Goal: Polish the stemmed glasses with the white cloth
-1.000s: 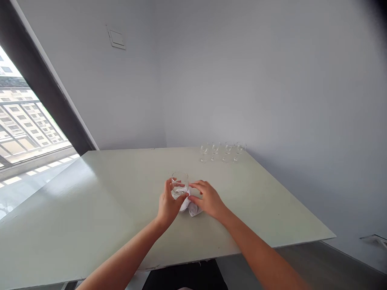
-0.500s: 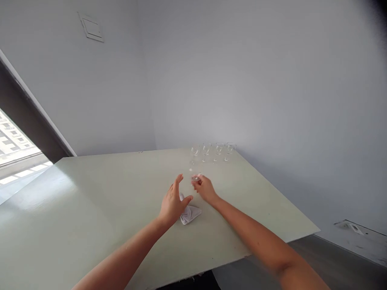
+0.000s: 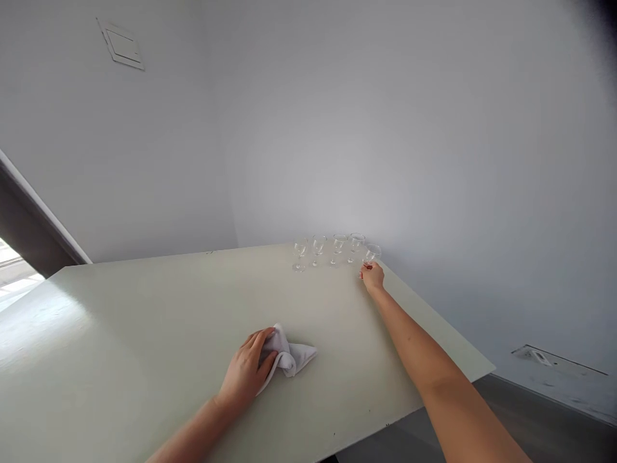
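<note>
My right hand point(image 3: 373, 275) reaches far across the table, its fingers closed around the lower part of a stemmed wine glass point(image 3: 373, 251). That glass is upright at the right end of a row of several clear wine glasses point(image 3: 319, 245). Nearer to me, my left hand point(image 3: 248, 366) has its fingers curled over a crumpled white cloth point(image 3: 288, 360) on the tabletop. The base of the held glass is partly hidden by my fingers.
The pale table point(image 3: 168, 334) runs to the walls, with its right edge point(image 3: 441, 321) close beyond my right arm. A socket plate point(image 3: 540, 355) is low on the right wall, and a switch plate point(image 3: 123, 46) is high on the left.
My right hand has moved away and to the right, taking the glass to the end of the row. My left hand, open before, has come down onto the cloth and grips it.
</note>
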`<state>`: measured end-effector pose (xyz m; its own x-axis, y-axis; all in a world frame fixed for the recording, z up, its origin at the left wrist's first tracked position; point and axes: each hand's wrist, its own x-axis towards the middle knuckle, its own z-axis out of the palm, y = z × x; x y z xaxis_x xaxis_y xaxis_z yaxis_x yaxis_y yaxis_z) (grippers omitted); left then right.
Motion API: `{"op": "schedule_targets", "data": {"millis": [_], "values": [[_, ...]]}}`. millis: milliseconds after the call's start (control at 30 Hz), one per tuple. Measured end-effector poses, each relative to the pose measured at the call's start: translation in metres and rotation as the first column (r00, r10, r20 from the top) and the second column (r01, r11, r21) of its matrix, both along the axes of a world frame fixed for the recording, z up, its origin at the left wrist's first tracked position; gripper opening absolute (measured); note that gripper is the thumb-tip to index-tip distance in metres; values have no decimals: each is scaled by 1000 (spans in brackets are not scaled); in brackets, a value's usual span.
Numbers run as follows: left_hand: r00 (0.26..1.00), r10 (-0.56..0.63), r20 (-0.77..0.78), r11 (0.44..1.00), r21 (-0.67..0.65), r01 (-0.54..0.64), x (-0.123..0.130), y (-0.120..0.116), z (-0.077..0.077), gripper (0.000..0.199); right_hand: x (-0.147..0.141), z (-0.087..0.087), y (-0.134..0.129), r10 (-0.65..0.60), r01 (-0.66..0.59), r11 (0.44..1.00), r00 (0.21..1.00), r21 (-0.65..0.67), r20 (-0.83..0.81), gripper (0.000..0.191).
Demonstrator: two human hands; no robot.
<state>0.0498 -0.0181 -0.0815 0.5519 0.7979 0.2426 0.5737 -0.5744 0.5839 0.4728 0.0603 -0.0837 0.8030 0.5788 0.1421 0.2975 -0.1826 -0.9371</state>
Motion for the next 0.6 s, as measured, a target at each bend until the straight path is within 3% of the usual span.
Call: {"op": "schedule_targets", "data": {"millis": [233, 600], "values": [[1000, -2, 12, 1000, -28, 2, 0, -1, 5, 33, 22, -9, 16, -60, 59, 998, 998, -32, -22, 24], [1000, 19, 20, 1000, 1, -19, 1, -2, 6, 32, 43, -2, 31, -26, 17, 994, 996, -111, -81, 32]]}}
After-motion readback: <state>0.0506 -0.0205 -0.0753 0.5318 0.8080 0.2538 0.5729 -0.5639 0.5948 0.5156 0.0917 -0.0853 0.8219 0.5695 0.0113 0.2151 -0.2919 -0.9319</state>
